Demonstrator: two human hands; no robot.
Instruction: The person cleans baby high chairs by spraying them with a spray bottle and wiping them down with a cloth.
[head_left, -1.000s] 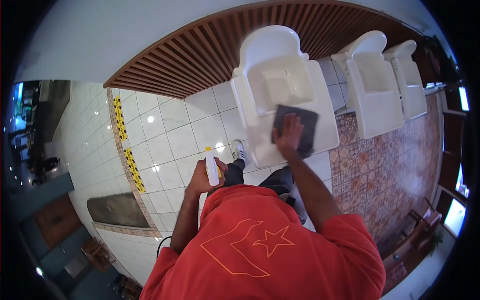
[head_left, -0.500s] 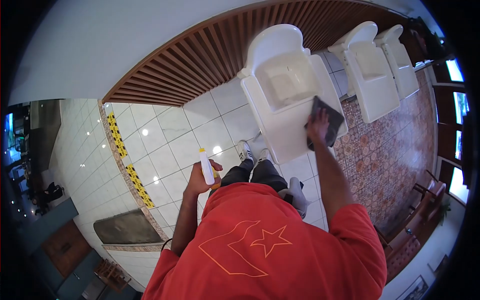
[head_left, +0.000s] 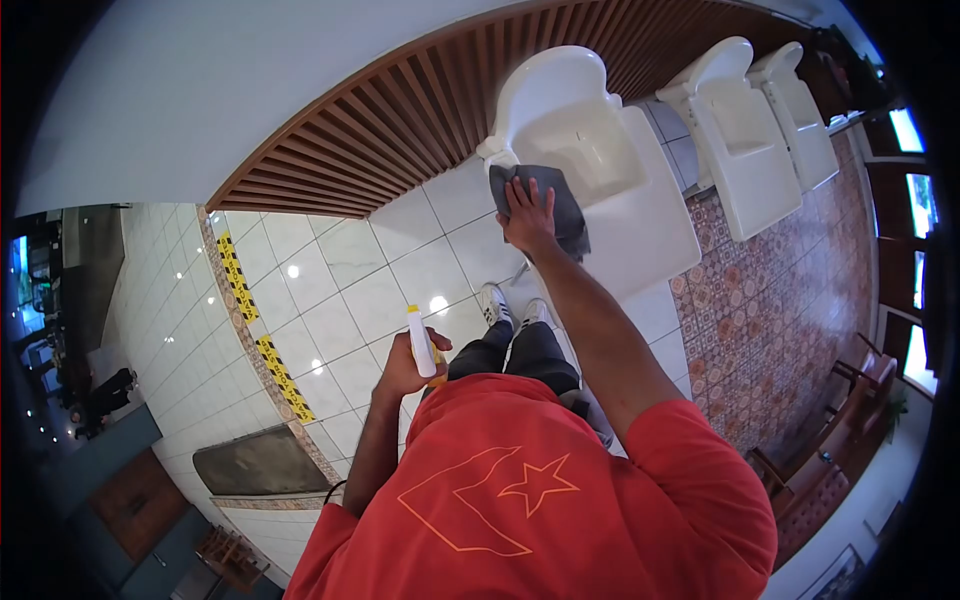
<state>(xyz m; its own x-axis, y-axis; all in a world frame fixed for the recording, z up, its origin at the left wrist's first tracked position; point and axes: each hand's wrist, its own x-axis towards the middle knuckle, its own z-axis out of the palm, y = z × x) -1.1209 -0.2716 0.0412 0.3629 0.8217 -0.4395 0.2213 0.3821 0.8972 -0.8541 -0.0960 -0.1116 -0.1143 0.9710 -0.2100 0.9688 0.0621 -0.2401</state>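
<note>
My left hand (head_left: 408, 362) is wrapped round a spray bottle (head_left: 420, 342) with a white head and yellow nozzle, held over the tiled floor. A dark grey cloth (head_left: 570, 215) lies over the left edge of the nearest white high chair (head_left: 640, 235), on its tray and side. My right hand (head_left: 528, 212) presses flat on this cloth with fingers spread. The seat hollow of the chair shows just right of the cloth.
Two more white high chairs (head_left: 745, 150) (head_left: 800, 120) stand to the right along a slatted wood panel (head_left: 350, 140). Yellow-black tape (head_left: 283, 380) and a dark mat (head_left: 255, 462) are on the left floor. Wooden furniture (head_left: 835, 450) stands at the lower right.
My right hand and the cloth first moved right across the tray, then back left to the chair's left edge. My left hand still holds the spray bottle. The view has shifted slightly.
</note>
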